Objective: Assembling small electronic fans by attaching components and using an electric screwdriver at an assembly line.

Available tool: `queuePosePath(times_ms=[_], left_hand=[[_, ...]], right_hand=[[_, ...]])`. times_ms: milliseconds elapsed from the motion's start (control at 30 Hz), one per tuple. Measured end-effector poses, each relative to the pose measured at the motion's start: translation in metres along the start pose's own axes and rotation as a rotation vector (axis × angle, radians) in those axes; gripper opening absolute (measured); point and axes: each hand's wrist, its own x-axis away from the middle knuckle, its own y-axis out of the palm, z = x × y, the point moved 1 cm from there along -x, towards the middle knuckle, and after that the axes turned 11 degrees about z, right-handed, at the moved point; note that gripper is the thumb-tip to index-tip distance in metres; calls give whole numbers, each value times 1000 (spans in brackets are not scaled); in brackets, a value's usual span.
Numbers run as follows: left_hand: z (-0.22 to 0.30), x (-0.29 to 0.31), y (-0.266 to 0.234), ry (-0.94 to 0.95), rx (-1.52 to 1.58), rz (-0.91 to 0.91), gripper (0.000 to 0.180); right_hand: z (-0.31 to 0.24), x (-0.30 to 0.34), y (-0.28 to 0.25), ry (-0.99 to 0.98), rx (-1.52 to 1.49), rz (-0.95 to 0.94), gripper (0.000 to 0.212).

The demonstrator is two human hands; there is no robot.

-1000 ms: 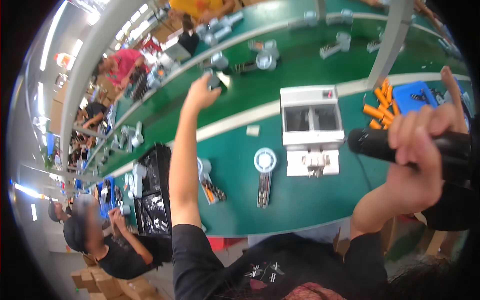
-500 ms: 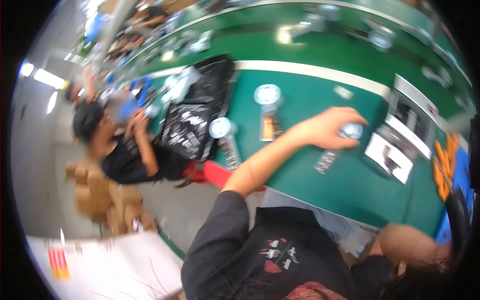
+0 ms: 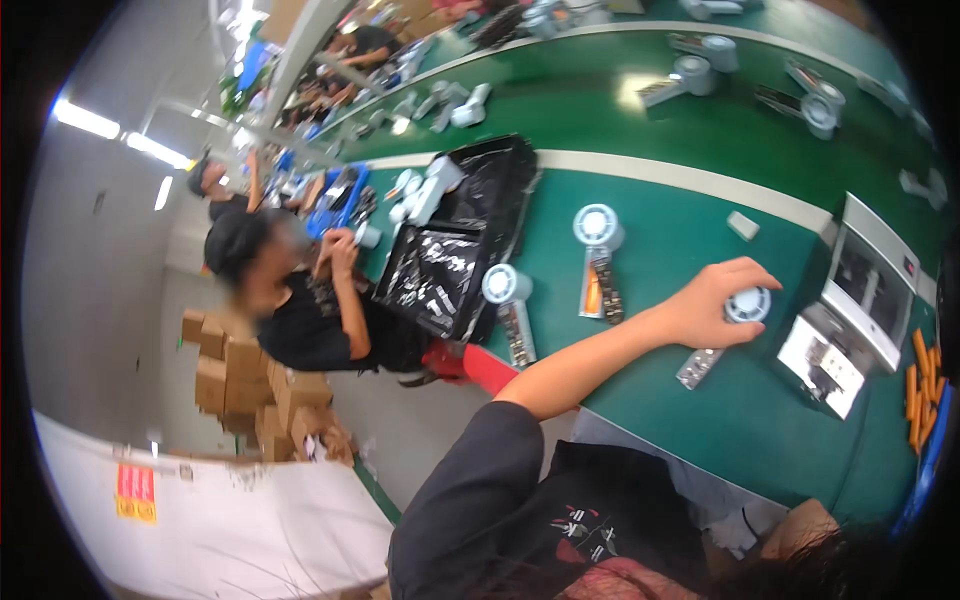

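Note:
My left hand (image 3: 722, 303) is curled round the round, pale blue head of a handheld fan (image 3: 748, 304). That fan's open handle, with small parts showing, points toward the table's near edge. To the left lie two more such fans: one fan (image 3: 598, 228) has an orange cell and a dark strip in its open handle, and the other fan (image 3: 507, 286) lies close to a black tray. My right hand is hidden; only a bit of bare right arm (image 3: 802, 525) shows at the lower right.
A silver-framed device (image 3: 868, 275) and a shiny box (image 3: 822, 362) stand at the right, near several orange cells (image 3: 922, 390). The black tray (image 3: 512, 225) lies at the left. Beyond runs a green belt (image 3: 580, 95) carrying fans. A co-worker (image 3: 310, 310) sits at the left.
The view has turned, so the table and everything on it sit farther right and lower, and the picture is sharper. My left hand stays on the same fan.

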Motion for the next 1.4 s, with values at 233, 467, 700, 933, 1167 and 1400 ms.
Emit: queuePosePath(times_ms=[233,467,700,933,1167,1400], left_hand=[[5,-14,3,-35,-132,-62,51],[5,3,-4,-48,-159,-23,44],[-3,16,12,-266,110,-21,56],[-10,16,-8,-408,249,-154,99],[2,9,-3,-361,47,-188,89],[-8,10,-3,-355,131,-193,86]], right_hand=[[-39,-8,-17,-59,224,233,27],[-113,-44,-36,-317,279,414,19],[-27,-80,-44,480,-117,359,20],[-21,-68,-26,507,-16,85,22],[-23,-67,-27,506,58,148,20],[-18,-66,-21,479,98,134,20]])
